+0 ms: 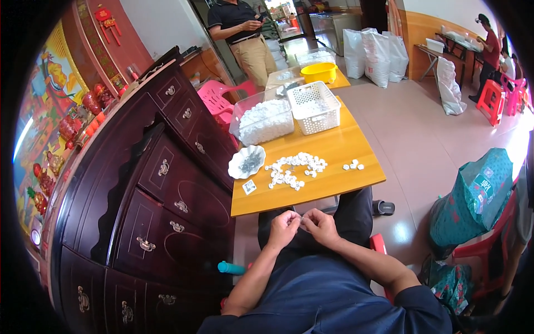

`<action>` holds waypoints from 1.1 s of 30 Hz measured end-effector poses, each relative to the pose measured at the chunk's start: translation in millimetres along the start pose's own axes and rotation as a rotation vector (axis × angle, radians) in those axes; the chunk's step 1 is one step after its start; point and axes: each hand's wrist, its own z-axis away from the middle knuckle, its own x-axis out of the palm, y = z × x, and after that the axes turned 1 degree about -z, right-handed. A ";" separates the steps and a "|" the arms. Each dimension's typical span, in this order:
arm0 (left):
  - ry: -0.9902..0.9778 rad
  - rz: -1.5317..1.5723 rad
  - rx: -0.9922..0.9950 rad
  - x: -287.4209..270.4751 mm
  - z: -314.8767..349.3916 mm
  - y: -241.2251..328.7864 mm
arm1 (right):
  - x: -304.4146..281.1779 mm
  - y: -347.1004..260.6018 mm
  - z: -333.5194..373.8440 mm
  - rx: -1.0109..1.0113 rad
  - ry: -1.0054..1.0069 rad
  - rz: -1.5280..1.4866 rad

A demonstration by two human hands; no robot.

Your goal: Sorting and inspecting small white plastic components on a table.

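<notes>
Over my lap, just short of the table's near edge, my left hand (285,227) and my right hand (321,225) meet with their fingertips pinched together. Whatever is between the fingers is too small to make out. Beyond them, many small white plastic pieces (286,179) lie loose on the wooden table (345,139). A few more white pieces (353,165) sit apart at the right. To the left a white scalloped dish (236,166) holds small dark grey parts (252,162). A small printed card (248,187) lies close to the dish.
Behind the pieces stand a clear tub (261,125) of white parts, a white perforated basket (315,114) and a yellow basin (319,72). A dark wooden cabinet (167,206) flanks my left. Teal bags (473,195) stand right. A person (245,33) stands behind the table.
</notes>
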 end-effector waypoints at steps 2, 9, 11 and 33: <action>-0.003 0.029 -0.016 0.6 1.5 1.3 | 1.0 3.1 0.1 0.008 -0.009 0.000; 0.087 0.124 0.030 -5.8 -2.9 3.3 | 0.2 13.1 -6.2 0.181 -0.031 -0.383; 0.075 0.189 -0.007 -23.1 -6.7 9.8 | 2.9 15.4 -11.5 0.246 -0.043 -0.478; -0.683 -0.667 0.574 0.2 38.1 128.1 | -3.2 20.7 -10.1 0.321 -0.004 -0.592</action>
